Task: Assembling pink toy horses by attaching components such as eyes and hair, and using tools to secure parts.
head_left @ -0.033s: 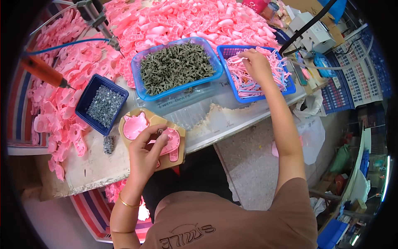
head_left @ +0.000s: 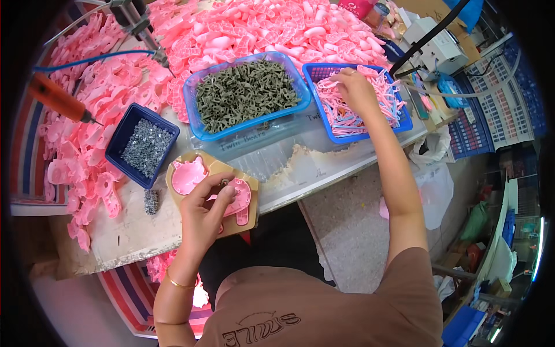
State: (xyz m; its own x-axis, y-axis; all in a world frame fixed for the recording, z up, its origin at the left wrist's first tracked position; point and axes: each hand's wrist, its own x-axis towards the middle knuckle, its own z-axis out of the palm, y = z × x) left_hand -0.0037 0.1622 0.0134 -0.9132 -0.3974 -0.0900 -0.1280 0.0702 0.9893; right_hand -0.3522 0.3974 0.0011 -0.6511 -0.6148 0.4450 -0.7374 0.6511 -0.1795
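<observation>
On the table's near edge sits a tan jig [head_left: 245, 173] holding a round pink plastic shell [head_left: 189, 175] and a larger pink body-shaped shell [head_left: 240, 199]. My left hand [head_left: 203, 209] rests over the jig, thumb and forefinger curled toward each other around a small greyish piece too small to name. To the right, my right hand [head_left: 357, 92] reaches into a blue basket [head_left: 338, 139] of thin pink, white and light-blue plastic strips [head_left: 335, 113]. Its fingers are bent down among the strips, and their tips are partly hidden.
Between the hands stands a clear blue tub [head_left: 191, 110] of grey-green plastic parts. A dark blue bin [head_left: 119, 130] of small metallic pieces is beside the jig. Pink shells [head_left: 231, 34] heap across the back and left. An orange-handled screwdriver [head_left: 60, 98] hangs at upper left.
</observation>
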